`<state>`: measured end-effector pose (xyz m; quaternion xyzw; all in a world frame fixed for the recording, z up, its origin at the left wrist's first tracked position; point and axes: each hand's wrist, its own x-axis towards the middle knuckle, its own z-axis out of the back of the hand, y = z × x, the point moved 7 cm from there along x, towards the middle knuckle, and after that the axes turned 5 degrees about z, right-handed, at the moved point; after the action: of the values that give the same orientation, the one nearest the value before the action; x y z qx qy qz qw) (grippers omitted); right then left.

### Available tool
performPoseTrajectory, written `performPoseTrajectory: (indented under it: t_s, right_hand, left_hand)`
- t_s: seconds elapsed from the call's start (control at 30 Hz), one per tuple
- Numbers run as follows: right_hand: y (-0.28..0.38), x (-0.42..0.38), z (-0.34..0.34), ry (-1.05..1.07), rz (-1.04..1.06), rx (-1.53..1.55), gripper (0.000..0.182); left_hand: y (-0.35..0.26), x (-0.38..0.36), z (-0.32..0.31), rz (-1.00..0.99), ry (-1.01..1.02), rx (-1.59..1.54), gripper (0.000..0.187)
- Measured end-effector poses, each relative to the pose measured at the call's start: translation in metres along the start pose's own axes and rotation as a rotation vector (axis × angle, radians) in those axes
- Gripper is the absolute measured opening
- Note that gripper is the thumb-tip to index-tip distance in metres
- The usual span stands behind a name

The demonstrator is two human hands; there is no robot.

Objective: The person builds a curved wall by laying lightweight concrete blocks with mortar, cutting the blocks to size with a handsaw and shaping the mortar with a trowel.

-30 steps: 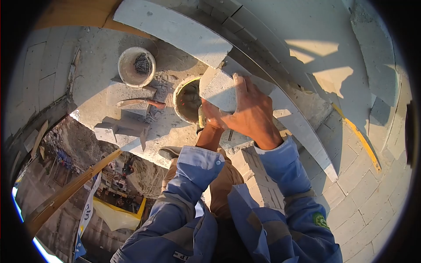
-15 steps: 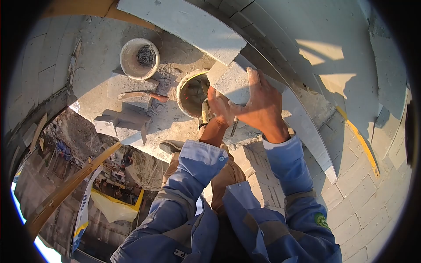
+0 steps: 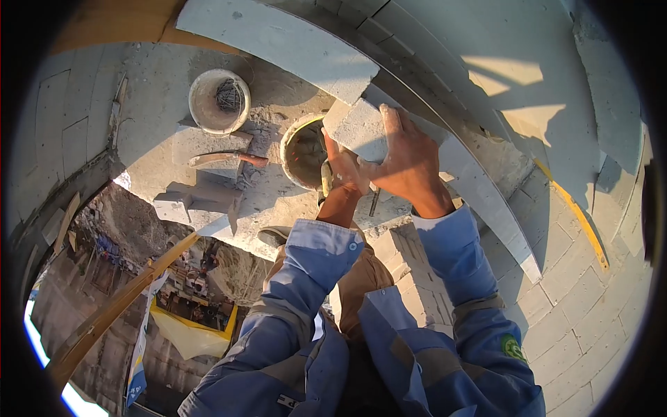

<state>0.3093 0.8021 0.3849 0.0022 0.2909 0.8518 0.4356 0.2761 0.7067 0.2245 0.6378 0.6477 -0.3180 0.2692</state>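
Observation:
A light grey concrete block (image 3: 358, 128) is between my two hands, its near face lit by sun. My left hand (image 3: 345, 172) presses on its lower left edge, fingers pointing up along the side. My right hand (image 3: 408, 154) grips the right side, with the thumb stretched toward my left hand. The block sits against the end of a long pale block row (image 3: 292, 45); its underside is hidden. Just left of my left hand is a bucket of wet grey mortar (image 3: 286, 158), with a tool handle (image 3: 326, 177) at its near rim.
A white bucket (image 3: 196, 104) holding thin metal pieces stands farther left. A curved blade with a wooden handle (image 3: 253, 160) lies on a block. Cut blocks (image 3: 174, 207) sit near the floor's edge, beside a drop and a wooden pole (image 3: 132, 295). A yellow strip (image 3: 580, 221) is at right.
The view has shifted slightly. Both hands stay on the block, and my left fingers are a little straighter along its side.

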Motion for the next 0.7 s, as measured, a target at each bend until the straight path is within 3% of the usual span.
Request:
performPoseTrajectory:
  t_s: [0.03, 0.13, 0.27, 0.37, 0.43, 0.47, 0.53, 0.6, 0.7]
  right_hand:
    - [-0.004, -0.001, 0.0, -0.005, -0.027, -0.001, 0.078]
    - [-0.006, 0.001, -0.004, 0.04, -0.062, 0.034, 0.079]
    - [-0.005, -0.003, -0.003, 0.003, -0.042, 0.027, 0.08]
    - [0.001, -0.008, 0.002, -0.131, 0.039, -0.018, 0.076]
    - [0.02, -0.026, 0.021, -0.431, 0.09, -0.202, 0.072]
    - [0.029, -0.036, 0.021, -0.442, 0.084, -0.193, 0.072]
    - [0.058, -0.066, 0.017, -0.446, 0.242, 0.094, 0.067]
    - [0.082, -0.097, -0.021, -0.223, 0.39, 0.414, 0.062]
    - [0.082, -0.111, -0.05, -0.091, 0.357, 0.476, 0.057]
  left_hand:
    - [-0.007, -0.003, 0.0, -0.113, -0.015, 0.199, 0.081]
    - [-0.009, 0.014, 0.01, -0.198, 0.037, 0.238, 0.076]
    - [-0.003, 0.015, 0.016, 0.001, 0.095, -0.031, 0.064]
    - [-0.001, 0.014, 0.015, 0.072, 0.158, -0.091, 0.065]
    - [-0.002, 0.017, 0.018, 0.064, 0.17, -0.059, 0.066]
    - [0.0, 0.033, 0.014, 0.06, 0.175, -0.044, 0.066]
    - [0.001, 0.003, 0.038, 0.066, 0.189, -0.02, 0.067]
    - [-0.002, -0.031, 0.059, 0.086, 0.197, -0.004, 0.067]
    - [0.013, -0.017, 0.068, 0.129, 0.212, 0.008, 0.068]
